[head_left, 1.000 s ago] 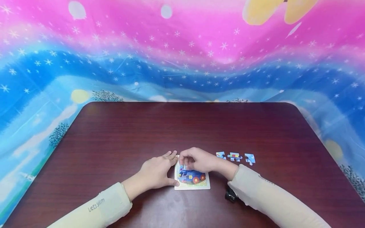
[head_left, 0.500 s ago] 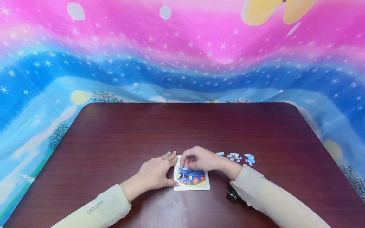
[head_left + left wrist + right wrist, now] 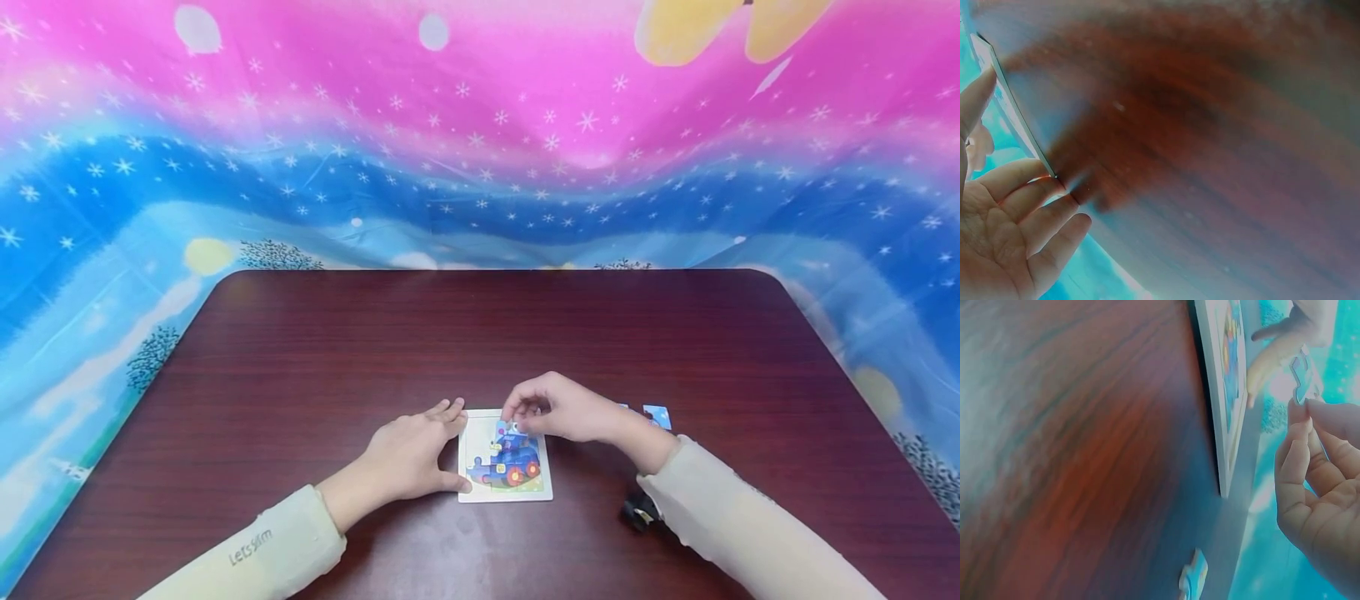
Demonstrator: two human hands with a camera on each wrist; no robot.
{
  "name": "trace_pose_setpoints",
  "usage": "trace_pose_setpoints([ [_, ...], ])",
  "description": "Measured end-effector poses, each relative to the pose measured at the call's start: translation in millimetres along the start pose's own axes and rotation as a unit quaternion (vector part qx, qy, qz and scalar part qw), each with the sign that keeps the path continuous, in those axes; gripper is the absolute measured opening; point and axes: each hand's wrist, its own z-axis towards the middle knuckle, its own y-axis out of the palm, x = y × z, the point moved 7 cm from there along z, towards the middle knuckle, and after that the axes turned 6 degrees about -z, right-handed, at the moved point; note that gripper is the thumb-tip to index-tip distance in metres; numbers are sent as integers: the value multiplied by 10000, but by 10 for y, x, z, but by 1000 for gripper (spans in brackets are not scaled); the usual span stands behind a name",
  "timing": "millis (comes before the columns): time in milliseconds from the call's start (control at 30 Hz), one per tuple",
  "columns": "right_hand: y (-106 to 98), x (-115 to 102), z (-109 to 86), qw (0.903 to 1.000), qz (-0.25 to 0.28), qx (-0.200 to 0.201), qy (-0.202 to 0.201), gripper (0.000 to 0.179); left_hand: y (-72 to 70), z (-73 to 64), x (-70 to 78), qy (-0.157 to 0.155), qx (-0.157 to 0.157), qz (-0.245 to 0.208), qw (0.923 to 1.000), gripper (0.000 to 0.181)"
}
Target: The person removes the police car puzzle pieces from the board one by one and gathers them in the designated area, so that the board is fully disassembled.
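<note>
A small square jigsaw puzzle board (image 3: pixel 504 498) with a pale rim lies on the table. Several fitted pieces (image 3: pixel 517 471) on it form a blue vehicle with red wheels. The board's upper left is bare. My left hand (image 3: pixel 408 454) rests along the left side, its thumb at the near corner and fairly straight fingers touching the edge (image 3: pixel 1019 112). Over the board's upper right, my right hand (image 3: pixel 566 408) pinches a blue puzzle piece (image 3: pixel 1302 375) between thumb and fingertips. In the right wrist view the piece stands up above the board.
Loose puzzle pieces (image 3: pixel 657 416) lie right of the board, partly hidden by my right forearm; one piece (image 3: pixel 1195 575) shows in the right wrist view. A black device (image 3: pixel 639 510) is strapped under the right wrist. A patterned cloth (image 3: pixel 480 125) hangs behind the table (image 3: pixel 480 333).
My right hand has shifted right across the board, carrying the pinched puzzle piece from the upper left to the upper right. My left hand has stayed in place.
</note>
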Motion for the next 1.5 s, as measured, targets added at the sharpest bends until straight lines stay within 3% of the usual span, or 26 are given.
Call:
trace_pose_setpoints([
  [800, -417, 288, -623, 9985, -131, 481, 204, 15, -9, -7, 17, 87, 22, 59, 9999, 89],
  [1100, -407, 447, -830, 9989, -85, 282, 359, 15, -1, -13, 28, 232, 9, 296, 9993, 90],
  [1500, -304, 516, -876, 9988, -381, 39, 314, 24, -26, -7, 45, 284, 66, 314, 9991, 91],
])
